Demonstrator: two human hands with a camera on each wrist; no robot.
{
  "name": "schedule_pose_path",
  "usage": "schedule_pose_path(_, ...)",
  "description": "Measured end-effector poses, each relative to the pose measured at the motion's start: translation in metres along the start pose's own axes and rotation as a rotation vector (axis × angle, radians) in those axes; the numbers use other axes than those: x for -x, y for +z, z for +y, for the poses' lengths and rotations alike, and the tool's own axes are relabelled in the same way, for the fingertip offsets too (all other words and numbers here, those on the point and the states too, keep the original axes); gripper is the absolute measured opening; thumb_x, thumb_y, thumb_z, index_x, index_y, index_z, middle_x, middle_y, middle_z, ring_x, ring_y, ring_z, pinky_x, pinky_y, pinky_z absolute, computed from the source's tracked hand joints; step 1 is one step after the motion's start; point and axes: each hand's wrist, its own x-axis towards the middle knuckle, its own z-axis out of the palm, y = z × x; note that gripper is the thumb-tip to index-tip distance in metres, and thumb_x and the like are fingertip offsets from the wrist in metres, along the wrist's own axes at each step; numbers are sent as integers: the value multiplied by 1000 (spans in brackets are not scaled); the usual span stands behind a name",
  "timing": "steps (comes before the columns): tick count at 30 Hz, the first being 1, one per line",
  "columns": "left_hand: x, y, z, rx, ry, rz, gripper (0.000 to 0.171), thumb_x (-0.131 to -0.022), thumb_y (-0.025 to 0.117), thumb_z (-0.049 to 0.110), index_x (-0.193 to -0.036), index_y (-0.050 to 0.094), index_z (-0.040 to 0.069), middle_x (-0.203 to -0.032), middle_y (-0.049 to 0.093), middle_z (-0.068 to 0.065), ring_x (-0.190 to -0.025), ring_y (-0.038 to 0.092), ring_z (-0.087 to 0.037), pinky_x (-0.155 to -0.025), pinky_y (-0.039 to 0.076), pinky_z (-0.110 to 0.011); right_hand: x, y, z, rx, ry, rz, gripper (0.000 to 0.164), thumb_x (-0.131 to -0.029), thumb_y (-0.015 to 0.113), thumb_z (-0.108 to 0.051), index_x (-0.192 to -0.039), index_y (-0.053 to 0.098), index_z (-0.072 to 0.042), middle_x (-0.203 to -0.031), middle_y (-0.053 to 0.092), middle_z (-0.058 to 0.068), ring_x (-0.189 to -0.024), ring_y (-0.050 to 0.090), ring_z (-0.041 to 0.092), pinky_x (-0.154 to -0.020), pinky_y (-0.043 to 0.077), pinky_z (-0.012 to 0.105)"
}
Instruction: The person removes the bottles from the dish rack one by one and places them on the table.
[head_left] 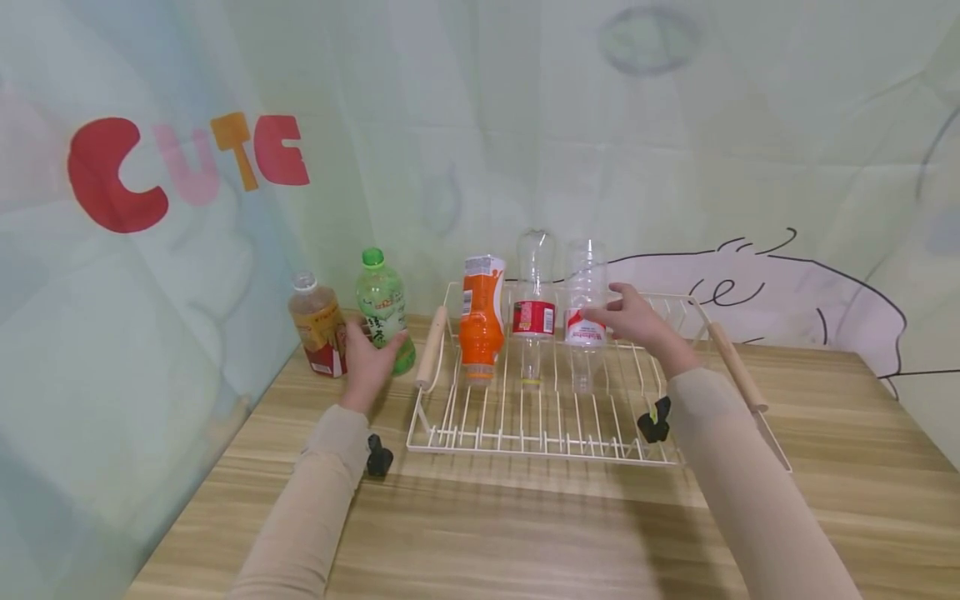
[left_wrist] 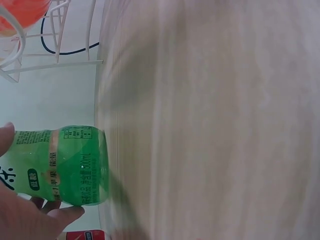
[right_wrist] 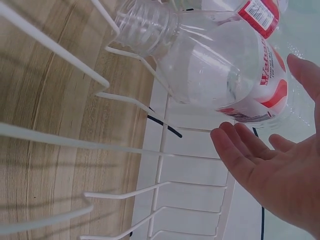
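Note:
My left hand (head_left: 369, 360) grips a green tea bottle (head_left: 384, 304) with a green cap, upright left of the rack. In the left wrist view, my fingers curl round the same green bottle (left_wrist: 80, 165). A clear bottle with a red-and-white label (head_left: 587, 327) stands neck down in the white wire rack (head_left: 517, 454). Beside it is my right hand (head_left: 637, 321), fingers spread. The right wrist view has that clear bottle (right_wrist: 210, 60) just off the fingertips of the right hand (right_wrist: 280, 170), which holds nothing.
An orange bottle (head_left: 482, 325) and a clear bottle with a red label (head_left: 534, 317) also stand neck down in the rack. A brown-labelled bottle (head_left: 318, 329) is upright at far left. Wooden handles (head_left: 738, 367) flank the rack; a printed curtain (head_left: 487, 125) hangs behind.

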Motion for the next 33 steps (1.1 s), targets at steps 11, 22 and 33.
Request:
schedule_pose_path(11, 1, 0, 1, 9, -7, 0, 72, -87, 71, 23, -139, 27, -1, -137, 40, -25, -127, 42, -37, -110, 32, -48, -1, 3, 1, -6, 27, -30, 95, -91, 62, -44, -153, 1, -6, -150, 28, 28, -131, 40, 43, -103, 41, 52)
schedule_pose_path(22, 0, 1, 1, -2, -37, -13, 74, -87, 71, 26, -140, 25, 1, -136, 40, -25, -127, 41, -37, -108, 33, -50, -4, 5, 3, -27, 52, -53, 99, -90, 63, -46, -153, -1, -6, -150, 28, 27, -130, 41, 41, -104, 41, 52)
schedule_pose_path(33, 2, -3, 0, 5, -48, -35, 81, -86, 71, 26, -146, 20, 5, -140, 38, -23, -128, 41, -36, -107, 34, -50, -2, 6, 4, -49, 16, -46, 98, -91, 62, -44, -153, -3, -5, -149, 27, 29, -132, 39, 42, -105, 39, 52)
